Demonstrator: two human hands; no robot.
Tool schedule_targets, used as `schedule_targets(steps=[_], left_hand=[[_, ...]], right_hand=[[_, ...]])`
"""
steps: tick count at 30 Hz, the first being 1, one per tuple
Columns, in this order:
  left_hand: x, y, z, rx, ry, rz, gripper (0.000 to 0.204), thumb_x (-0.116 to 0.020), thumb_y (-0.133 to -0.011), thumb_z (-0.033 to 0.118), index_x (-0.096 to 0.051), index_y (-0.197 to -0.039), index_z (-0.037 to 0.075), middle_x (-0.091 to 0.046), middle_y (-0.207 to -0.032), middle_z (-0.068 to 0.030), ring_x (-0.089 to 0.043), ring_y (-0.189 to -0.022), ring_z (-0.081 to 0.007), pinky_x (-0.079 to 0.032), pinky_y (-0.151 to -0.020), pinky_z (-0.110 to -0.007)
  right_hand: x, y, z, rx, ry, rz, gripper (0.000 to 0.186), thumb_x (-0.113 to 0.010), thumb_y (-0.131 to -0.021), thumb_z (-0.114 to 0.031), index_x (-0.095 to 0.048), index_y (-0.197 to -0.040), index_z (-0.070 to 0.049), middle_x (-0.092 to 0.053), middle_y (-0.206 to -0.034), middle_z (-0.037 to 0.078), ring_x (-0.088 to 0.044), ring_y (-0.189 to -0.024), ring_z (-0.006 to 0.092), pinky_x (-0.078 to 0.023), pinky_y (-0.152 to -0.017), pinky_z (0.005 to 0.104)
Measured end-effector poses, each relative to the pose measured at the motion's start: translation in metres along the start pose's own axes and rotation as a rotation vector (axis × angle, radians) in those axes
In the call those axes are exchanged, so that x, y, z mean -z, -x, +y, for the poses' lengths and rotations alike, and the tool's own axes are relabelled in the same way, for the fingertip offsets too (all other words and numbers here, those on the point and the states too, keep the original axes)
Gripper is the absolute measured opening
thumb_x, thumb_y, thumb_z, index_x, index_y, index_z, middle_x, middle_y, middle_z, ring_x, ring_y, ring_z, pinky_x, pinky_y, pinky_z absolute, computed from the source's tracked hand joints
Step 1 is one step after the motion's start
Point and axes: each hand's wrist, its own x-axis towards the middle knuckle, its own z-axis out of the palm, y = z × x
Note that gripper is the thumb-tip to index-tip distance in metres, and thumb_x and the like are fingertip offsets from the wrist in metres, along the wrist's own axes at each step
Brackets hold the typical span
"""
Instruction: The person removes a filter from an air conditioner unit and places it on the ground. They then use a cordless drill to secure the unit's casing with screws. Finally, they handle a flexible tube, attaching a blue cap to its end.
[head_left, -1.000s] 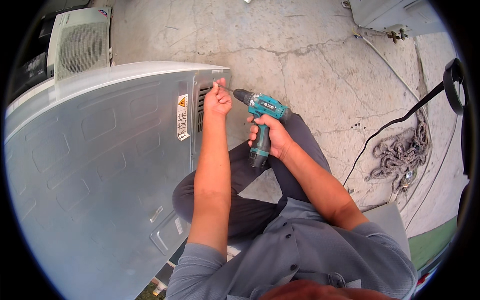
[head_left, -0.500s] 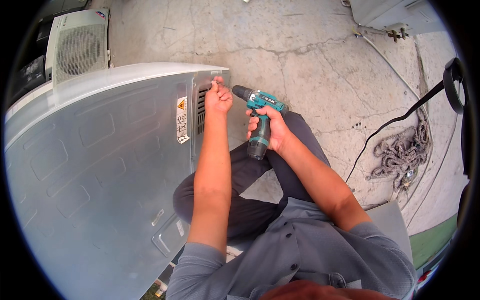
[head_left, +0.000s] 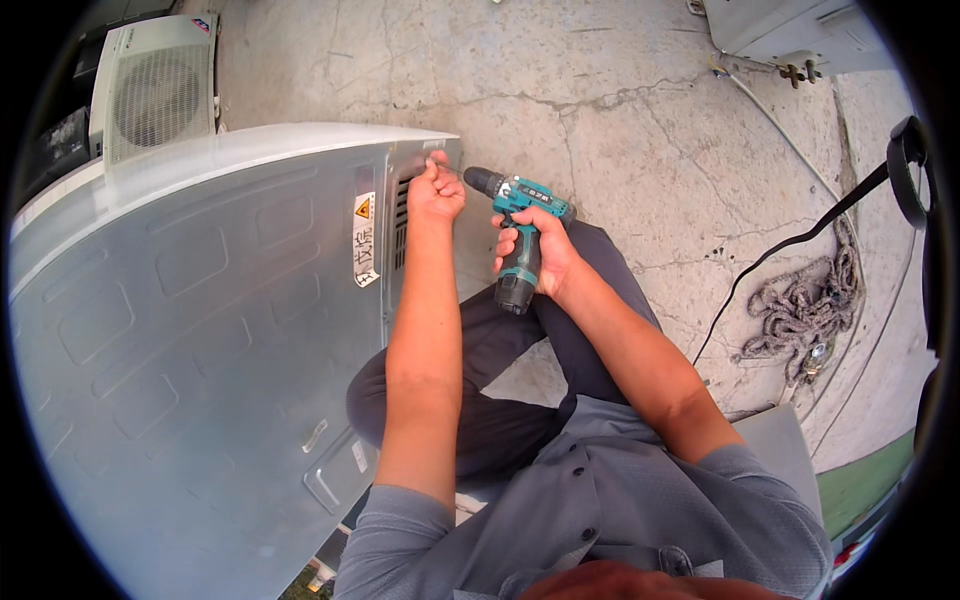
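Note:
My right hand [head_left: 536, 248] is wrapped round the grip of a teal and black cordless drill [head_left: 530, 205], held with its chuck toward the left. A thin bit runs from the chuck to the fingers of my left hand [head_left: 437, 190]. Those fingers are closed in a pinch at the top corner of a large grey metal panel [head_left: 200, 340], beside its slotted vents [head_left: 402, 215]. Whether they pinch the bit's tip or a small screw is hidden. A white label with a yellow warning triangle [head_left: 364, 238] is stuck next to the vents.
An air conditioner outdoor unit [head_left: 155, 90] stands at the far left, and a white metal casing with brass valves [head_left: 795, 35] at the far right. Coiled rope [head_left: 805, 305], a pale hose [head_left: 780, 125] and a black strap [head_left: 800, 240] lie to the right over cracked concrete [head_left: 640, 130].
Almost nothing differs. The drill's battery end has risen very slightly, and both hands keep their places at the panel's corner.

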Motion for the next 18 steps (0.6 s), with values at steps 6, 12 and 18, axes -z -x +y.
schedule_targets(steps=[6,12,18], left_hand=[[-0.001,-0.002,-0.004,-0.032,0.031,-0.002,0.026,-0.041,-0.107,0.030,-0.061,-0.105,0.014,-0.067,-0.095,0.0041,-0.036,-0.050,-0.0061,-0.026,-0.041,-0.023],[0.002,-0.003,0.000,-0.009,0.047,-0.001,0.028,-0.039,-0.107,0.029,-0.062,-0.104,0.013,-0.069,-0.100,0.0039,-0.036,-0.049,-0.0058,-0.027,-0.041,-0.023],[0.001,-0.003,-0.003,-0.018,0.049,-0.017,0.031,-0.038,-0.108,0.030,-0.059,-0.110,0.009,-0.070,-0.104,0.0005,-0.038,-0.048,-0.0064,-0.027,-0.040,-0.023]], right_hand=[[-0.002,-0.001,-0.003,-0.017,0.019,0.023,0.020,-0.059,-0.083,-0.022,-0.054,-0.095,-0.007,-0.056,-0.069,0.001,-0.058,-0.063,0.0175,-0.053,-0.066,0.0409],[-0.002,-0.008,-0.004,-0.018,0.047,0.064,0.016,-0.059,-0.082,-0.020,-0.054,-0.091,-0.008,-0.056,-0.068,0.000,-0.057,-0.061,0.0177,-0.053,-0.065,0.0410],[0.002,-0.018,-0.008,-0.039,0.039,0.050,0.017,-0.059,-0.082,-0.021,-0.054,-0.091,-0.008,-0.056,-0.068,0.000,-0.058,-0.061,0.0178,-0.053,-0.065,0.0413]])
